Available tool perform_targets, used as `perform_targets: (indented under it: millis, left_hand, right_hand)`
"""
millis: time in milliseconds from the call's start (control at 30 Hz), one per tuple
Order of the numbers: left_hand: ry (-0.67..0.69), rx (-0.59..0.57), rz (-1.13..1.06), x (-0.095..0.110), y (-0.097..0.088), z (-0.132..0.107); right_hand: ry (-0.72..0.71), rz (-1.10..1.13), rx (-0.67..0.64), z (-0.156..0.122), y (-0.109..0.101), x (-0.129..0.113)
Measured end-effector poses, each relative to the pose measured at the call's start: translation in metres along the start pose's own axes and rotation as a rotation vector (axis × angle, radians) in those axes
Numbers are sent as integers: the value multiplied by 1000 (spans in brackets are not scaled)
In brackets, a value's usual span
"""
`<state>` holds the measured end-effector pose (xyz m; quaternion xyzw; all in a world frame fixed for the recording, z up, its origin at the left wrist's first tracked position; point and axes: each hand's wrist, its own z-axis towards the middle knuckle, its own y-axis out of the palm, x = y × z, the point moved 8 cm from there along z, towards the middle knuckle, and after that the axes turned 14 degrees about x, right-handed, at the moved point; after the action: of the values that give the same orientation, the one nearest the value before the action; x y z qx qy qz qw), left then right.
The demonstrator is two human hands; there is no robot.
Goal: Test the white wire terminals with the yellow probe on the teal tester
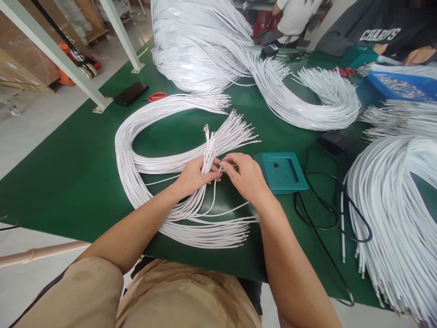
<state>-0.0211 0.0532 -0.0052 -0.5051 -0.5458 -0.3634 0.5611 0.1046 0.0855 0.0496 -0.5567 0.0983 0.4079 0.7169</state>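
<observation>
A looped bundle of white wires (143, 136) lies on the green table (75, 173) in front of me. My left hand (193, 175) is closed round a bunch of these wires, holding their metal-tipped ends upright. My right hand (246, 175) pinches a single white wire (214, 193) just beside that bunch, fingertips nearly touching the left hand. More wire ends fan out behind my hands toward the right, and another layer of ends (218, 232) lies near the table's front edge.
A teal box fixture (282, 172) sits right of my right hand, black cables (324, 214) beyond it. Large white wire bundles (201, 41) fill the back and the right side (392, 209). A phone (130, 93) and red scissors (157, 96) lie far left. Other people sit across the table (378, 32).
</observation>
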Motion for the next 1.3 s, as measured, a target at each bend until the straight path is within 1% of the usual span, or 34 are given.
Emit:
perform_targets:
  millis: [100, 267, 400, 500, 633, 800, 1000, 1067, 1133, 1233, 1300]
  left_hand:
    - [-6, -4, -13, 2, 0, -1]
    - [-3, -44, -63, 0, 1, -1]
    - [6, -37, -62, -3, 0, 1]
    - [16, -31, -53, -2, 0, 1]
    - [30, -30, -80, 5, 2, -1]
    - [-25, -4, -112, 2, 1, -1]
    - [-17, -10, -99, 2, -1, -1]
    - [-11, -18, -97, 3, 0, -1]
    - [-3, -34, -100, 6, 1, -2]
    - [-13, -62, -125, 6, 2, -2]
    - [-80, -77, -182, 0, 3, 0]
  right_hand:
    - [-49, -28, -58, -2, 5, -3]
    - [-58, -13, -59, -2, 2, -1]
    - [21, 34, 39, 1, -8, 3]
    - [76, 72, 93, 2, -8, 4]
    - [87, 143, 92, 1, 0, 2]
    - [151, 219, 53, -1, 3, 7]
    - [163, 94, 53, -1, -5, 10]
    - [140, 89, 74, -1, -6, 9]
    - [69, 102, 98, -1, -6, 4]
    - [-119, 31, 104, -3, -2, -9]
    - [-240, -66, 82, -5, 1, -15]
